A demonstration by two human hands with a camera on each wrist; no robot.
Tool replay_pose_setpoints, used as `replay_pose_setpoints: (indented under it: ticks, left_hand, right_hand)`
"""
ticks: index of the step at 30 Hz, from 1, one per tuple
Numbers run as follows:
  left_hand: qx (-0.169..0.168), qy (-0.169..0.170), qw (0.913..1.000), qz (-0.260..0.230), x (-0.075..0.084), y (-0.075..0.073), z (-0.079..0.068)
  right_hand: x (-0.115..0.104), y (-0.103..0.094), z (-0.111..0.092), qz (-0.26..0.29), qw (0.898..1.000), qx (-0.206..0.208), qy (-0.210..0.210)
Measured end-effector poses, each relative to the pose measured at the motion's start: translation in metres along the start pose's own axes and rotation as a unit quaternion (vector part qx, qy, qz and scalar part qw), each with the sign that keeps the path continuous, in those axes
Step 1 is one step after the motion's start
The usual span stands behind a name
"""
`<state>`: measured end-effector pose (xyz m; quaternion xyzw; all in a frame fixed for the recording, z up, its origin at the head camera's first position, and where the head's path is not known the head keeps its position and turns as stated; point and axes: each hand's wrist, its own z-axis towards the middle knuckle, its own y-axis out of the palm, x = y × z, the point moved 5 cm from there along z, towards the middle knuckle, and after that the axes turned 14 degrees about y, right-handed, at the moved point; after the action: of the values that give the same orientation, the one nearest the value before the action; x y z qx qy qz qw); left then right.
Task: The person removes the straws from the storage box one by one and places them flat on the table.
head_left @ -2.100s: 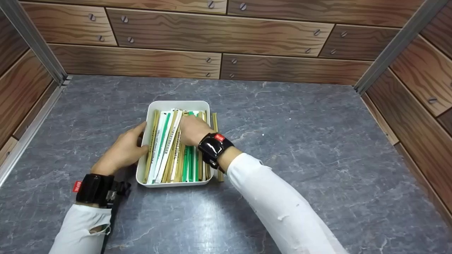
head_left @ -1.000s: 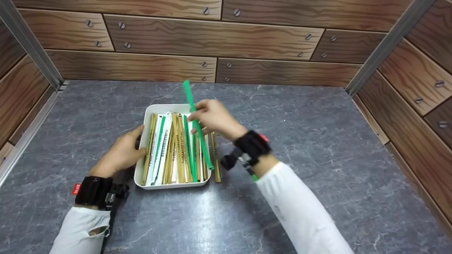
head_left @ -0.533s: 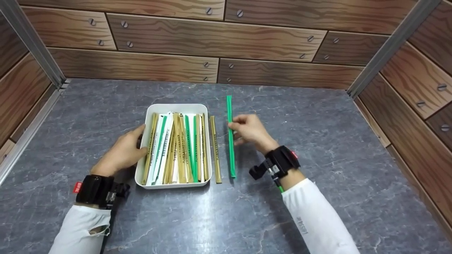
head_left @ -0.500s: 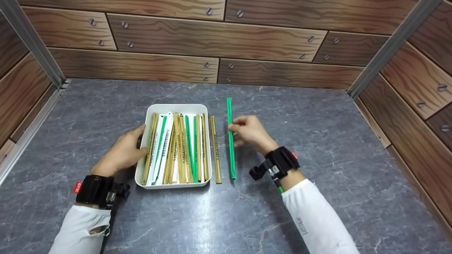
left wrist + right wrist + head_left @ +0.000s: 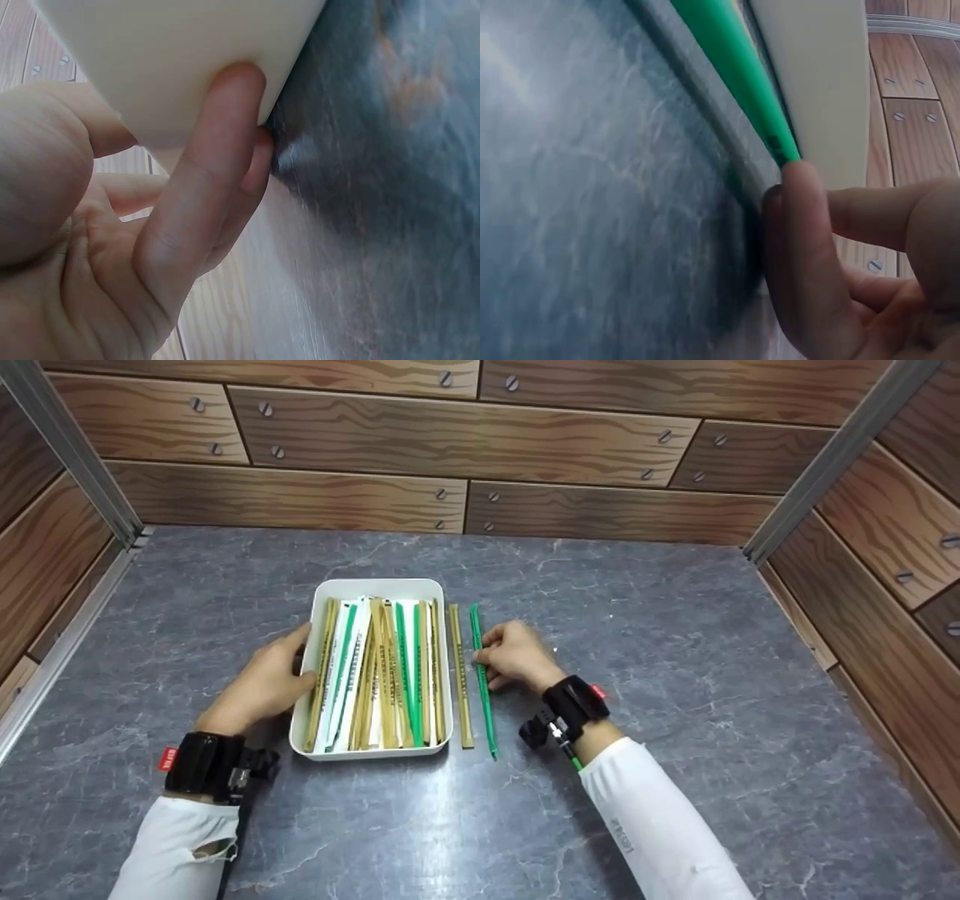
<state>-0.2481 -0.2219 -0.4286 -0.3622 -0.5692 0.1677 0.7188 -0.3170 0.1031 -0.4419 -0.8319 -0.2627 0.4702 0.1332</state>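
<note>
A white plastic box [image 5: 367, 755] holds several long paper-wrapped straws [image 5: 386, 675] in brown, white and green. My left hand [image 5: 262, 679] grips the box's left side: in the left wrist view the fingers [image 5: 196, 176] lie against the outer wall, and in the head view the thumb reaches the rim. To the right of the box, my right hand [image 5: 517, 656] pinches a green wrapped straw [image 5: 486, 705] between thumb and fingertips, low over the table. Between that straw and the box lies one brown wrapped straw [image 5: 461, 682], roughly parallel to the box's side.
The grey marbled tabletop [image 5: 660, 660] stretches out to the right and in front of the box. Wood-patterned panels [image 5: 375, 435] wall in the back and both sides, with metal corner posts [image 5: 817, 472] between them.
My right hand has drawn the green straw out of the box, carried it right past the brown straw, then brought it lower and slightly back left. The left hand stays at the box.
</note>
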Motion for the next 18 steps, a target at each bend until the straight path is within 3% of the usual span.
replay_pose_setpoints:
  ticks: [9, 18]
  left_hand:
    - [0.002, 0.000, 1.0000, 0.001, -0.0001, 0.0006, -0.0003]
    - [-0.004, -0.004, 1.0000, 0.000, 0.0000, 0.0018, -0.0015]
  right_hand:
    - [-0.0093, 0.0055, 0.0052, -0.006, 0.999, 0.027, -0.022]
    - [-0.0102, 0.0085, -0.0037, -0.084, 0.994, 0.056, -0.052]
